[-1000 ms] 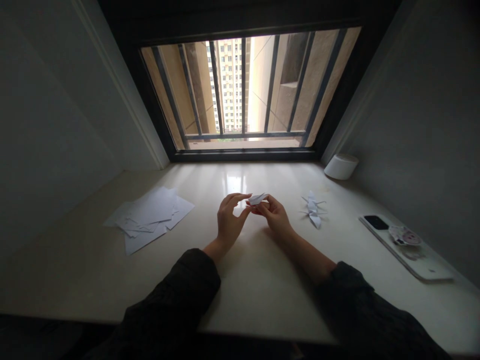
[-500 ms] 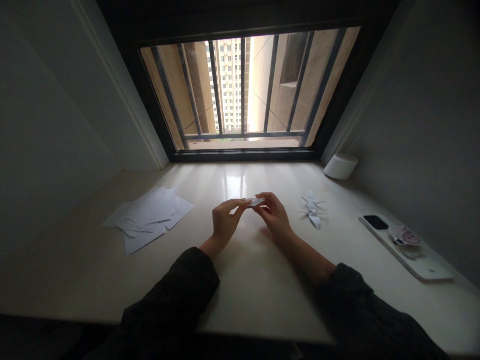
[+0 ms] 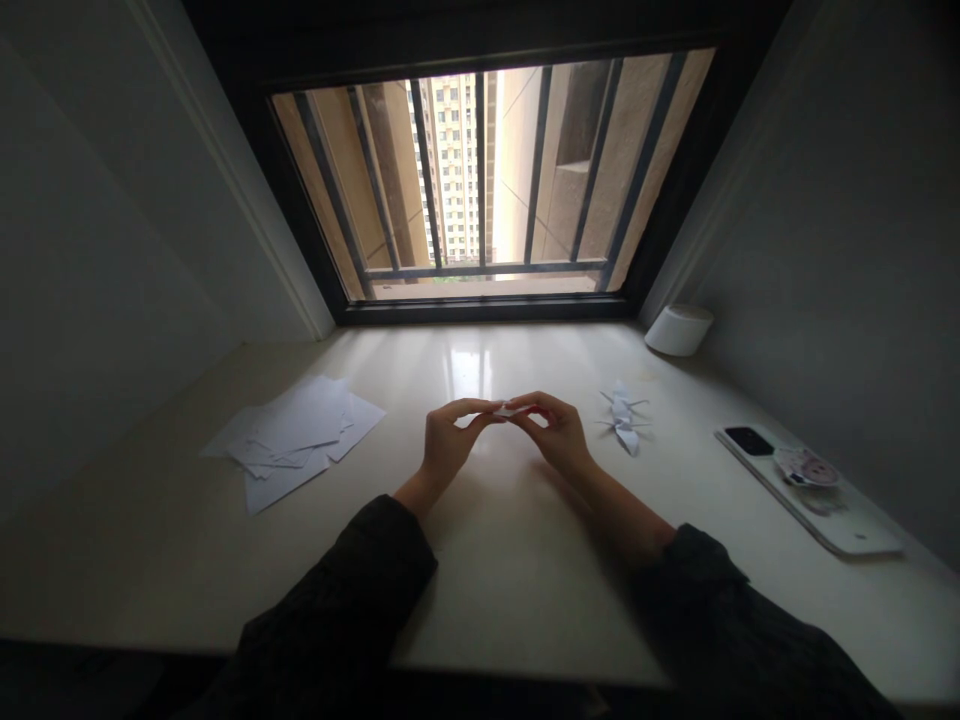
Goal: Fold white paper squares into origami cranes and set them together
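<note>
Above the middle of the pale desk (image 3: 495, 580), my left hand (image 3: 447, 443) and my right hand (image 3: 559, 436) meet fingertip to fingertip. Both pinch a small folded piece of white paper (image 3: 510, 409), of which only a sliver shows between the fingers. To the right of my right hand a finished white paper crane (image 3: 622, 418) lies on the desk. A loose stack of white paper sheets (image 3: 294, 436) lies to the left of my left hand.
A white phone (image 3: 811, 488) with a round sticker grip lies face down at the right. A small white round device (image 3: 679, 330) sits in the back right corner. A barred window (image 3: 487, 180) fills the wall behind the desk; walls close in on both sides.
My left hand has closed its fingers onto the folded paper and both hands have drawn together, flattening it. The view has shifted slightly.
</note>
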Action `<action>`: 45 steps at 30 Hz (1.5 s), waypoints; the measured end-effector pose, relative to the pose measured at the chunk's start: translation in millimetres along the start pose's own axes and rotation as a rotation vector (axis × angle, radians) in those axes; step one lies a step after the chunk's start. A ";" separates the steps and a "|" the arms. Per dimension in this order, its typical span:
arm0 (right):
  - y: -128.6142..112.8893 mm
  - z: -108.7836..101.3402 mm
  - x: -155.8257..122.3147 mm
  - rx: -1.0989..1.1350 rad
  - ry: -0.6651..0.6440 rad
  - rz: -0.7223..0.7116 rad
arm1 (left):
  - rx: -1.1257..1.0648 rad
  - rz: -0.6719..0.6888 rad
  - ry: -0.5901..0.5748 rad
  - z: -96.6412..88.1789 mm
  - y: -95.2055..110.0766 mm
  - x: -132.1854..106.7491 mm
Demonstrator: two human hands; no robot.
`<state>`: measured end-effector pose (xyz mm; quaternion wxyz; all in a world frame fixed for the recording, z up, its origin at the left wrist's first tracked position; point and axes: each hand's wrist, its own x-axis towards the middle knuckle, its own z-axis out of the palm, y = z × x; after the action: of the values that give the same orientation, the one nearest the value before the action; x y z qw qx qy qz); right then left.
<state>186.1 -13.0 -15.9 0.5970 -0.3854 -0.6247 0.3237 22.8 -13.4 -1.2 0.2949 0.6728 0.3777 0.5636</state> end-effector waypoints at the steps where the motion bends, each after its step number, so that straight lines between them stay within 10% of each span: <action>1: 0.5 0.2 0.1 0.011 -0.005 0.003 | -0.014 -0.011 -0.003 0.2 0.2 0.0; 45: -3.3 4.4 -1.0 0.035 0.155 0.215 | -0.166 -0.187 0.091 8.8 -10.0 -3.3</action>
<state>181.4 -15.2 -13.9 0.6119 -0.4634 -0.5261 0.3661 29.4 -10.5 -12.9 0.3833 0.5818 0.4038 0.5929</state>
